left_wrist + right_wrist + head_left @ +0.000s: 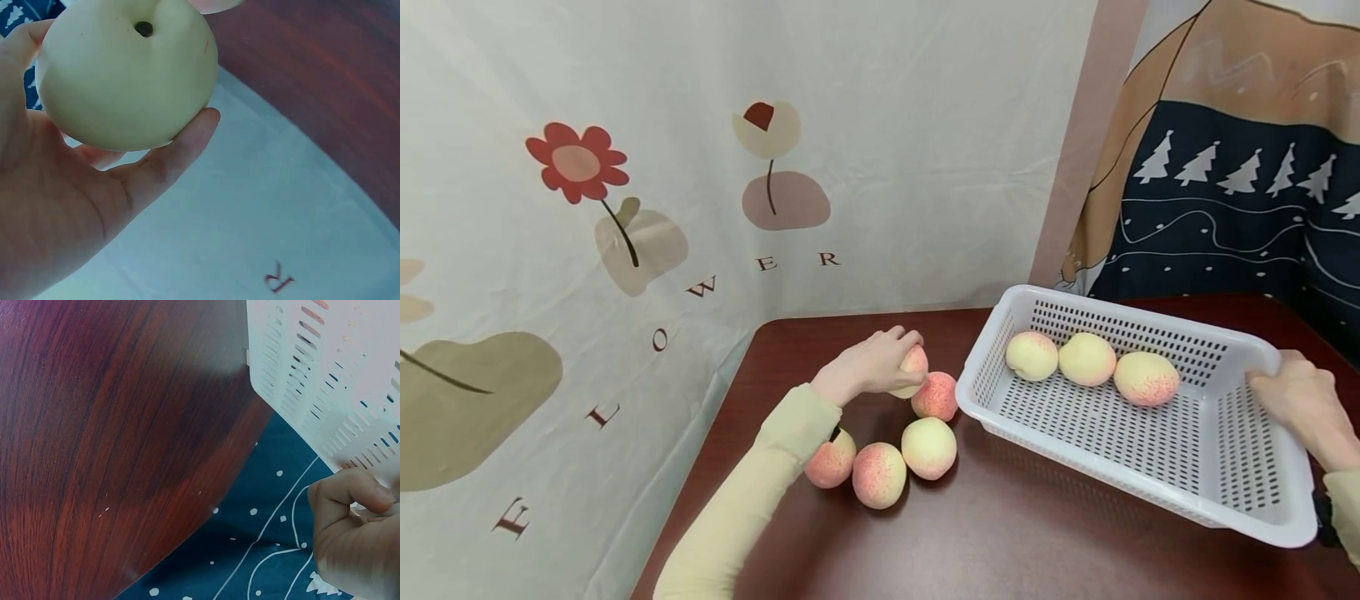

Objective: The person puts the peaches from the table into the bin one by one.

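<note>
- Closest in: 4 loose peaches (880, 475) in a rough curve on the counter (1030, 542), left of the basket, probably there for easy reach.
- Right hand (1303, 404): grip's curled over the end rim of the white basket (1120, 469), no fruit in it. My guess is it's steadying the basket, angled toward the other arm. Can't tell if the base sits flat.
- Left hand (876, 362): grip's spread about as wide as the 1 held peach (916, 364), thumb and fingers round it, likely a light hold so it won't get squashed. It's outside the basket, right by the farthest loose peach; can't tell if they touch.
- 3 more peaches (1086, 359) lined up inside, toward the far wall, which leaves room up front.
- Way back: pale flower-print cloth (925, 167).
- Tally: 8 peaches, 1 basket, 2 hands.
</note>
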The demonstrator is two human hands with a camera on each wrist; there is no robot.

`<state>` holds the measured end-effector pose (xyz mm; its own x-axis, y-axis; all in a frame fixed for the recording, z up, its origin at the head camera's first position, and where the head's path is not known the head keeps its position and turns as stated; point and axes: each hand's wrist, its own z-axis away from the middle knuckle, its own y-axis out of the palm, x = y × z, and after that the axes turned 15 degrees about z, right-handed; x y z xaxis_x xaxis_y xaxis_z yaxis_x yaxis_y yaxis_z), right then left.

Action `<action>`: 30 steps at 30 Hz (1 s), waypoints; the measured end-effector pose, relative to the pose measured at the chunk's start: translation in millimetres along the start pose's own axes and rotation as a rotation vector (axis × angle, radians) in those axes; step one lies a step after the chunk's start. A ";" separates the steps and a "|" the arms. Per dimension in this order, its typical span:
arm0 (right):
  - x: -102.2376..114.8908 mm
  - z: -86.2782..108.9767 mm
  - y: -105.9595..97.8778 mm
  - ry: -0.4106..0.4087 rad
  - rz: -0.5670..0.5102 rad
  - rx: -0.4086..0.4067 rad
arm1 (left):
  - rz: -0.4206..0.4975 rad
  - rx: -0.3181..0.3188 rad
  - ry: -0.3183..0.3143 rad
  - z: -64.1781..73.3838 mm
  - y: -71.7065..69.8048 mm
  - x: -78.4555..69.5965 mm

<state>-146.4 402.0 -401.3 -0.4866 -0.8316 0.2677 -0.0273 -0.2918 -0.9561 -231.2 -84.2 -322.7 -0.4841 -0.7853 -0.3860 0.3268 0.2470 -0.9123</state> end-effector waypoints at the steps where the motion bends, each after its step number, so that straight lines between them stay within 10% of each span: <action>1: -0.3 -0.2 0.2 0.002 -0.001 0.000 | -0.002 -0.003 0.015 -2.2 -1.4 -3.9; 15: 2.6 1.0 -0.1 0.004 0.002 -0.018 | -0.057 0.006 0.215 -38.4 -4.5 -62.1; 30: 0.6 -0.6 -0.2 -0.009 0.000 -0.014 | -0.157 0.062 0.318 -69.5 27.4 -88.6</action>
<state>-147.2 401.8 -400.9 -0.4792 -0.8357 0.2684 -0.0391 -0.2851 -0.9577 -235.7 31.6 -323.0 -0.7573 -0.5929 -0.2739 0.2722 0.0946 -0.9576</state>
